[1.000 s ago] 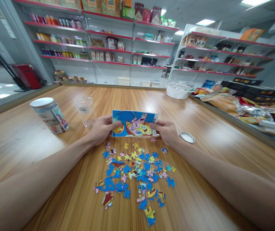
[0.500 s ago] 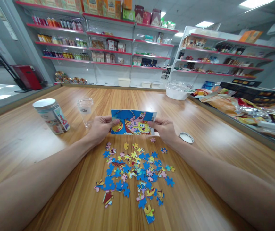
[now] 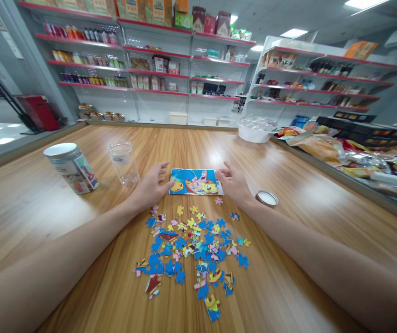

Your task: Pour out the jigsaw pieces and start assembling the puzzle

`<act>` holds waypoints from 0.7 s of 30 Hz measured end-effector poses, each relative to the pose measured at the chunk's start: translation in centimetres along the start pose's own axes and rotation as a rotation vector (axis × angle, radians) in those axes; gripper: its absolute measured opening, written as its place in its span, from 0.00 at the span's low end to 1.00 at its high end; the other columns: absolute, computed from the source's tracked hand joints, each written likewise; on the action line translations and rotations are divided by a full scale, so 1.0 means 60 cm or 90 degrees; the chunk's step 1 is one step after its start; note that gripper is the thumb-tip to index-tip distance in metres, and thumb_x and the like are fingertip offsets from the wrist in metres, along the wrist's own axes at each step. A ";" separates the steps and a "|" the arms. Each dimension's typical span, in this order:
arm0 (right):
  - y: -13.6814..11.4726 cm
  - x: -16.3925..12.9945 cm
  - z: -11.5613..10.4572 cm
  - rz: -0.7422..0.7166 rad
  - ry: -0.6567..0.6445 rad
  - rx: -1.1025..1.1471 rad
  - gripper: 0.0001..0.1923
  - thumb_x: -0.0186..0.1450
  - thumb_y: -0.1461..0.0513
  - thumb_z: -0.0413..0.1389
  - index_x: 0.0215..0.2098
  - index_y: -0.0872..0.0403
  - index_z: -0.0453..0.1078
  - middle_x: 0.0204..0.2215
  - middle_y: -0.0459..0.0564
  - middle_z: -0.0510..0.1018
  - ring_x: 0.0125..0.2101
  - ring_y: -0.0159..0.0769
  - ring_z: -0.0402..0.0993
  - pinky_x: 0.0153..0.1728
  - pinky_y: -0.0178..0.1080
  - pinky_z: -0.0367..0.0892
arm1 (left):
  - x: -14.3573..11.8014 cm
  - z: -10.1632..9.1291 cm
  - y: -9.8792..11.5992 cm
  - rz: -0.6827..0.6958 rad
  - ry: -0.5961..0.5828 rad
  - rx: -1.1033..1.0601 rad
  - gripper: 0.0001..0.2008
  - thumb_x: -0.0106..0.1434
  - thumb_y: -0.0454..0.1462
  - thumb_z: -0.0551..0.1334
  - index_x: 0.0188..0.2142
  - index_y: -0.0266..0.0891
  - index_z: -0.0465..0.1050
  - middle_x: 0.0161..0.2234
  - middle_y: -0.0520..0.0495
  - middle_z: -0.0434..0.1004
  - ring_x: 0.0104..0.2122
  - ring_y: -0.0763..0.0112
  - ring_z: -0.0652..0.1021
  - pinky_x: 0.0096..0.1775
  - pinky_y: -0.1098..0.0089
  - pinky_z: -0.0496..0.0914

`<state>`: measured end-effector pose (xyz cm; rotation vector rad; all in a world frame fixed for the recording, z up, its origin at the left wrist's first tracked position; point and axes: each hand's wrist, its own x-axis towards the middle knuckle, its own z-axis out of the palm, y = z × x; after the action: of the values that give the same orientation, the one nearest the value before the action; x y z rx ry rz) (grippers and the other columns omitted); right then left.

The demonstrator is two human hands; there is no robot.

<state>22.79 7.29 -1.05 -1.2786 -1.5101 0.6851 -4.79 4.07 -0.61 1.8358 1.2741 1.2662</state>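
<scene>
Lying flat on the table (image 3: pixel 288 152) now, the card (image 3: pixel 195 181) is out of both hands; a moment ago it stood tilted up, pinched at each short edge. The left hand (image 3: pixel 151 184) sits at its 9 o'clock, fingers spread and loose, thumb tip just touching the card's corner. The right hand (image 3: pixel 233 181) rests at 3 o'clock, fingers apart and curled up, gripping nothing. The picture now faces up just beyond the pieces (image 3: pixel 193 247), which lie scattered at its 6 o'clock. An empty jar (image 3: pixel 124 162) stands at 9 o'clock past the left hand, its lid (image 3: pixel 267 198) beside the right wrist.
</scene>
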 end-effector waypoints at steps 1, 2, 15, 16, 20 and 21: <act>0.002 0.000 -0.002 -0.022 0.019 -0.054 0.37 0.61 0.52 0.60 0.63 0.60 0.61 0.47 0.61 0.77 0.41 0.43 0.78 0.40 0.44 0.74 | -0.003 -0.001 0.003 0.044 -0.017 0.059 0.29 0.58 0.40 0.66 0.58 0.35 0.64 0.58 0.33 0.66 0.57 0.52 0.70 0.54 0.51 0.70; 0.001 -0.001 -0.004 -0.045 0.034 -0.105 0.35 0.61 0.52 0.60 0.62 0.60 0.63 0.48 0.61 0.77 0.43 0.44 0.77 0.41 0.44 0.73 | -0.005 -0.002 0.007 0.090 -0.037 0.111 0.24 0.60 0.40 0.65 0.55 0.36 0.68 0.57 0.35 0.67 0.57 0.52 0.70 0.55 0.50 0.69; -0.062 -0.052 -0.024 -0.323 -0.135 -0.348 0.16 0.68 0.57 0.53 0.27 0.54 0.77 0.26 0.50 0.80 0.29 0.38 0.74 0.35 0.39 0.64 | -0.016 -0.017 0.033 0.355 -0.162 0.262 0.08 0.62 0.33 0.58 0.32 0.39 0.77 0.34 0.45 0.80 0.37 0.62 0.76 0.45 0.60 0.70; -0.062 -0.052 -0.023 -0.327 -0.147 -0.370 0.16 0.68 0.57 0.53 0.29 0.53 0.78 0.28 0.50 0.81 0.31 0.38 0.75 0.37 0.40 0.65 | -0.016 -0.017 0.033 0.360 -0.170 0.273 0.08 0.62 0.33 0.58 0.33 0.39 0.77 0.34 0.45 0.80 0.38 0.62 0.76 0.45 0.60 0.70; -0.056 -0.048 -0.022 -0.318 -0.154 -0.410 0.15 0.69 0.56 0.52 0.39 0.52 0.80 0.36 0.53 0.83 0.40 0.43 0.77 0.44 0.44 0.67 | -0.014 -0.018 0.025 0.338 -0.164 0.325 0.10 0.61 0.33 0.58 0.38 0.39 0.78 0.38 0.44 0.81 0.42 0.58 0.77 0.48 0.57 0.70; -0.054 -0.047 -0.022 -0.316 -0.163 -0.412 0.15 0.69 0.56 0.52 0.41 0.52 0.80 0.38 0.54 0.83 0.41 0.44 0.77 0.45 0.45 0.67 | -0.013 -0.018 0.021 0.325 -0.160 0.338 0.11 0.61 0.34 0.58 0.40 0.40 0.78 0.39 0.43 0.81 0.43 0.57 0.77 0.49 0.56 0.70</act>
<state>22.62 3.49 1.33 -1.2134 -2.2697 0.0198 -5.37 2.81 0.59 2.7346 1.1054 0.9301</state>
